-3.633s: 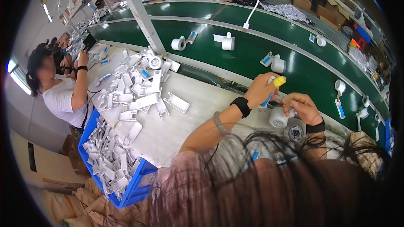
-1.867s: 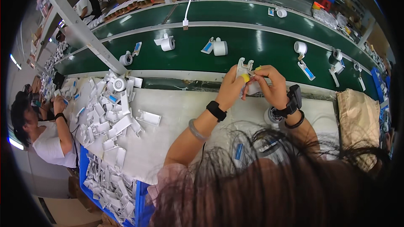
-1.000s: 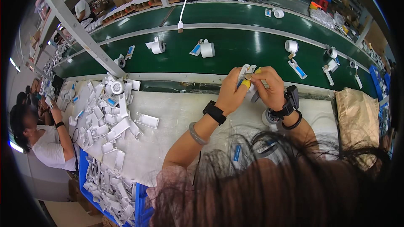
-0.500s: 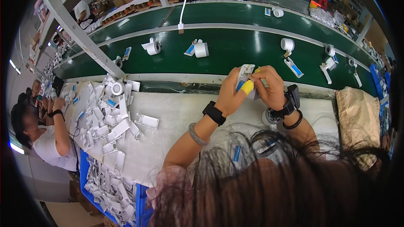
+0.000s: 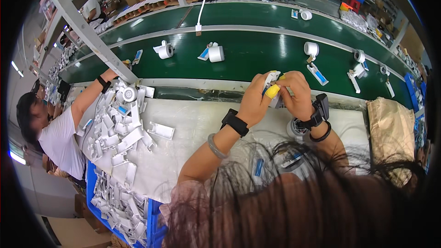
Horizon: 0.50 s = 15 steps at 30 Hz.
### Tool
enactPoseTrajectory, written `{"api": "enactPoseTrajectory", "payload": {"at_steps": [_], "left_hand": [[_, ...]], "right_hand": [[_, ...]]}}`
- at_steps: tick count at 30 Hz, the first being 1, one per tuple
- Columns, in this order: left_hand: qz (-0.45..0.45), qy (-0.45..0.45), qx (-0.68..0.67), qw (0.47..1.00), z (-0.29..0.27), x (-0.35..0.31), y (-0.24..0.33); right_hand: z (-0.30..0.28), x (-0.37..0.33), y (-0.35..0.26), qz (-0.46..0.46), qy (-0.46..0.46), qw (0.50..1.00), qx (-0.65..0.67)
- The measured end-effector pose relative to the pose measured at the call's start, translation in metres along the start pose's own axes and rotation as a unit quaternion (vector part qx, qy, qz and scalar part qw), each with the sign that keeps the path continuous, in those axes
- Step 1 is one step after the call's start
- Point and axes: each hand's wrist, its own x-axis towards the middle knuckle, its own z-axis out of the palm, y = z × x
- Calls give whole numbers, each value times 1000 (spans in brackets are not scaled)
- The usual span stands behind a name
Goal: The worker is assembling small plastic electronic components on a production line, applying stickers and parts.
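Note:
My left hand (image 5: 253,100) is closed around a white plastic casing (image 5: 272,77), held up over the table's far edge. The casing is tilted, and a bit of blue shows inside it. My right hand (image 5: 296,95) pinches at the casing from the other side, its fingertips bunched against it. Yellow covers wrap a digit on each hand. What the right fingertips grip is partly hidden. Below my right wrist a round white unit (image 5: 296,127) lies on the table. Closer to me, a part with a blue cell (image 5: 259,167) lies partly behind strands of hair.
Loose white casings (image 5: 131,142) are heaped on the table (image 5: 183,156) at left, above a blue crate (image 5: 156,225) of similar casings. Beyond runs a green conveyor (image 5: 257,50) carrying several round-headed white units. A co-worker (image 5: 59,138) stands at left; a tan sack (image 5: 390,133) lies at right.
The casing has turned in my hands and shows less of its inside. At left the co-worker has leaned in and stretched an arm toward the conveyor.

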Motion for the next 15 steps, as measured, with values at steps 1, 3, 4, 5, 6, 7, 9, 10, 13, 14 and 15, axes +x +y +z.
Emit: {"api": "enactPoseTrajectory", "payload": {"at_steps": [1, 3, 4, 5, 6, 7, 9, 10, 13, 14, 15], "left_hand": [[0, -1, 0, 1000, 0, 0, 0], [52, 11, 36, 998, -1, 1, -2], [52, 11, 36, 998, -1, 0, -3], [36, 12, 39, 999, 0, -1, -3], [20, 13, 41, 999, 0, -2, -4], [19, 13, 42, 999, 0, -3, -4], [16, 18, 40, 999, 0, -3, -5], [15, 17, 40, 999, 0, -3, -6], [22, 16, 40, 999, -2, -2, -4], [16, 10, 31, 999, -3, -1, -2], [10, 4, 21, 1000, -3, -1, -1]], "right_hand": [[0, 1, -1, 1, 1, 1000, 1], [1, 0, -2, 2, 1, 1000, 2], [2, 0, -2, 2, 3, 1000, 7], [2, 0, -3, 3, 5, 1000, 12], [3, -1, -3, 4, 4, 1000, 13], [4, -2, -3, 7, 5, 1000, 9], [5, -2, -4, 10, 6, 1000, 7], [4, -1, -4, 9, 0, 1000, 2], [4, 1, -9, 14, -6, 1000, -1], [4, 2, -11, 19, -5, 1000, -1], [4, 1, -10, 19, -5, 1000, 1]]}}
